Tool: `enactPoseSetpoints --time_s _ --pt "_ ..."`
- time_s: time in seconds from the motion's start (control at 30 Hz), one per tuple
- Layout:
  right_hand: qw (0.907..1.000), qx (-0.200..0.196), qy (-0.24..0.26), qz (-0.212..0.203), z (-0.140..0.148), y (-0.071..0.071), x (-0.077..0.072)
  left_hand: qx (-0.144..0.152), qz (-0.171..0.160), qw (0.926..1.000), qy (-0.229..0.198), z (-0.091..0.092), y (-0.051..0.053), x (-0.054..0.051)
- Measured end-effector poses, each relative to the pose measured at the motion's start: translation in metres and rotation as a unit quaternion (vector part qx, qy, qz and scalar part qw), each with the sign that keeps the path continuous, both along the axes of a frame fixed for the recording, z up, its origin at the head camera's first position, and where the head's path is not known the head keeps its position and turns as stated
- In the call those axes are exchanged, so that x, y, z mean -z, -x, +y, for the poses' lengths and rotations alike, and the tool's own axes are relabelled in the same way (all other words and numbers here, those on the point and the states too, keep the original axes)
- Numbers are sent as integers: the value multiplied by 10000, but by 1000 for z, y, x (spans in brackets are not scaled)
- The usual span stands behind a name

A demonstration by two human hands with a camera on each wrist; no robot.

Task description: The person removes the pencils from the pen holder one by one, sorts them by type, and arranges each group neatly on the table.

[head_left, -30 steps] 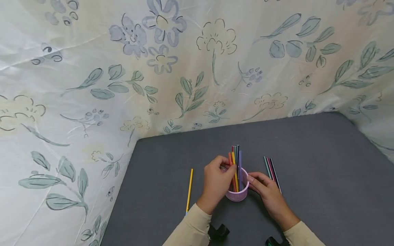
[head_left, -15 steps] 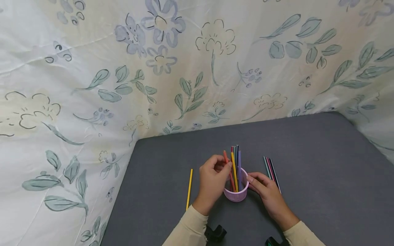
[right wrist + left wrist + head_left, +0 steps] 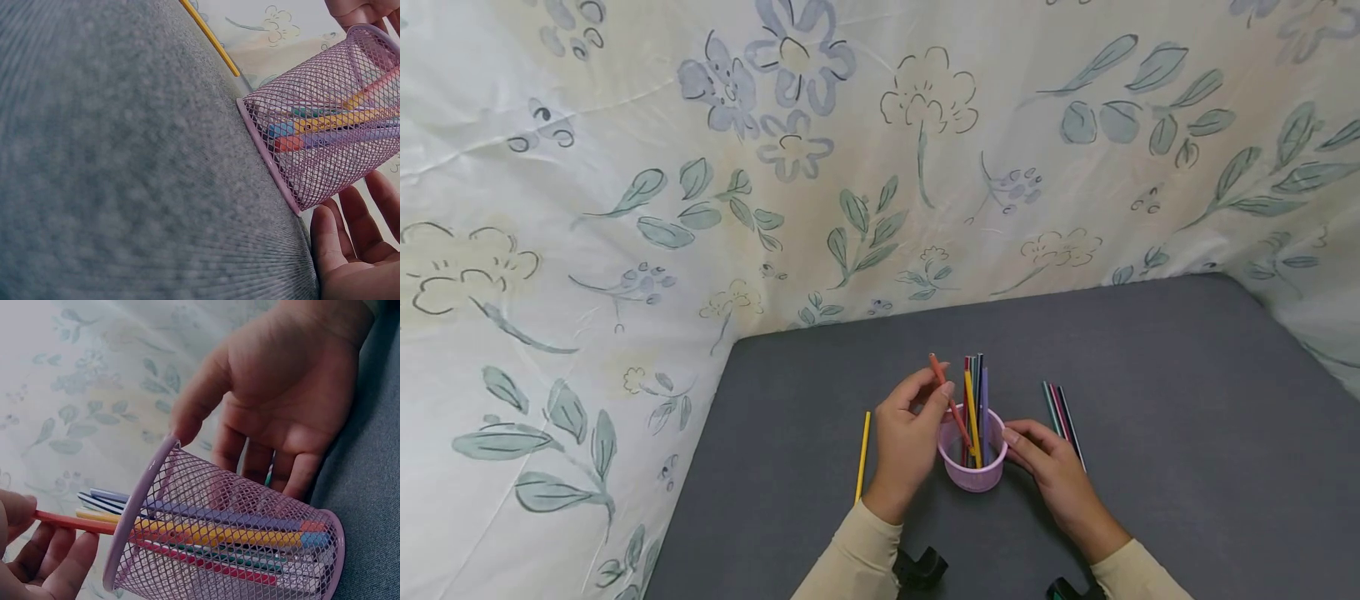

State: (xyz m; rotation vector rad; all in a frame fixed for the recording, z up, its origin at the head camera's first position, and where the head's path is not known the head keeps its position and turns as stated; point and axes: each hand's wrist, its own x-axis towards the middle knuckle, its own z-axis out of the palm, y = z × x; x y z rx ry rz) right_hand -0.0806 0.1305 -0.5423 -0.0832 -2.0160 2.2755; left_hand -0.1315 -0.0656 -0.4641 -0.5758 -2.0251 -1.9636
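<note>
A pink mesh pencil cup stands upright on the dark cloth, with several coloured pencils in it. My left hand pinches the upper part of an orange-red pencil between thumb and fingers. That pencil leans left over the rim, its lower part inside the cup. At the cup's right side, my right hand holds the rim, thumb at the top edge and fingers along the outer mesh. A yellow pencil and a purple pencil stand among the others in the cup.
Another yellow pencil lies on the grey tabletop left of my left hand. Several loose pencils lie beyond my right hand. A floral curtain hangs behind the table. Black wrist devices show below the sleeves.
My left hand has moved left, tilting the orange-red pencil away from the rest of the bunch toward the cup's left rim. My right hand has stayed at the cup.
</note>
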Motion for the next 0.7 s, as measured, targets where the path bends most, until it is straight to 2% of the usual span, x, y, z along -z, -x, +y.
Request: enactPoseSetpoints --time_s 0.1,0.3,0.7 --pt "10000 -2 -2 39 0 0 1 39 -132 9997 -206 -1 0 -1" --pt "10000 6 -2 95 0 0 3 68 -249 9992 -315 -3 0 -3" --pt "10000 -5 -28 8 0 2 3 536 -651 9954 -449 -10 4 -6"
